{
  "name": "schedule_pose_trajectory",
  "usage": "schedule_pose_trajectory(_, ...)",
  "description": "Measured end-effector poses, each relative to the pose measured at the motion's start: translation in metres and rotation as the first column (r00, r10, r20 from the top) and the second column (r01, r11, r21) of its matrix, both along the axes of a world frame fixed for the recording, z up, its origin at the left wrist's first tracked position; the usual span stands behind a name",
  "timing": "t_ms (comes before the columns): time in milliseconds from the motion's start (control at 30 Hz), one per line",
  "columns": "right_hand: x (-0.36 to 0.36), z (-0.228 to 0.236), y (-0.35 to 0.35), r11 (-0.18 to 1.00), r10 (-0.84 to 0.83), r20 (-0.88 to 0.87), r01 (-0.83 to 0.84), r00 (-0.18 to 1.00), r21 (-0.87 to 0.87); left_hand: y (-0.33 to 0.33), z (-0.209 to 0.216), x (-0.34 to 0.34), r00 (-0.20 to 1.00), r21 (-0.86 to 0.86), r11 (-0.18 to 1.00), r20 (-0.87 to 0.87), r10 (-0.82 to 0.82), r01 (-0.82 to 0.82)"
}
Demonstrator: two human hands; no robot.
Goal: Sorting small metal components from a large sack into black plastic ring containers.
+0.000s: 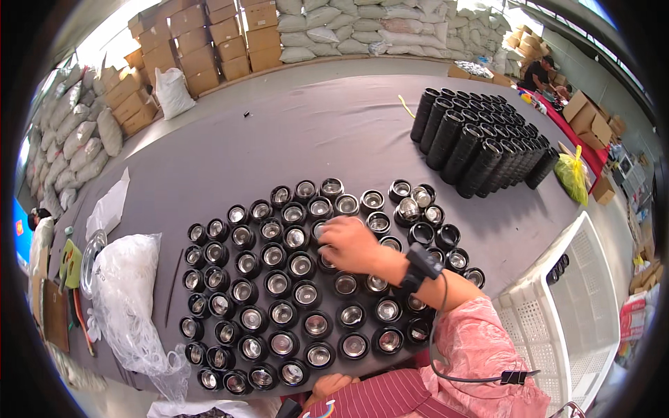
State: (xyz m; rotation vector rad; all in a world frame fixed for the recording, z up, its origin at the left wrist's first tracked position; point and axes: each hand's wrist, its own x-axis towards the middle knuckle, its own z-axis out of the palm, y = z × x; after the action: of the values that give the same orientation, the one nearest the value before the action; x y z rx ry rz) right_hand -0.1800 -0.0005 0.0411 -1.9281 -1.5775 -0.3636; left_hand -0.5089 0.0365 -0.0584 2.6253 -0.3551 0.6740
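My right hand (pixel 350 244) reaches over the middle of many round black parts (pixel 277 282) with shiny silver insides, standing in loose rows on the dark cloth. Its fingers curl down and together onto one part (pixel 320 230); what they hold is hidden beneath them. A black device is strapped to that wrist, with a cable along the arm. My left hand (pixel 333 385) rests low at the table's near edge, its fingers mostly hidden. Near the right side of the group, a loose clear-silver cup (pixel 409 207) sits on top of a black part.
Tall black stacks (pixel 467 139) stand at the back right. A clear plastic bag (pixel 127 279) lies at the left, beside a thin dark rod (pixel 174 287). White perforated crates (pixel 543 320) are at my right. A yellow bag (pixel 573 175) hangs near the far right edge; a person works beyond.
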Motion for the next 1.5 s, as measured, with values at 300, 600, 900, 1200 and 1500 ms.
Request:
schedule_pose_trajectory(300,0.151,0.017,-0.132,0.671,-0.714,-0.294,0.741,0.636,-0.024,-0.006,-0.003,-0.001,1.0,0.021,1.0,0.003,-0.018,0.018)
schedule_pose_trajectory(600,0.172,0.012,-0.146,0.693,-0.701,-0.259,0.549,0.665,-0.467,-0.006,0.001,0.016,1.0,0.067,0.997,-0.007,0.025,-0.025)
schedule_pose_trajectory(900,0.174,0.003,-0.166,0.837,-0.547,-0.592,0.399,0.592,-0.373,-0.01,0.004,0.023,0.999,0.083,0.996,-0.011,0.041,-0.04)
schedule_pose_trajectory(1200,0.198,-0.018,-0.195,0.781,-0.246,-0.927,0.624,0.283,-0.017,-0.011,0.005,0.026,0.999,0.088,0.995,-0.005,0.036,-0.035)
schedule_pose_trajectory(1500,0.17,-0.023,-0.173,0.778,-0.628,-0.169,0.62,0.76,-0.102,-0.013,0.005,0.023,0.999,0.087,0.995,-0.002,0.038,-0.038)
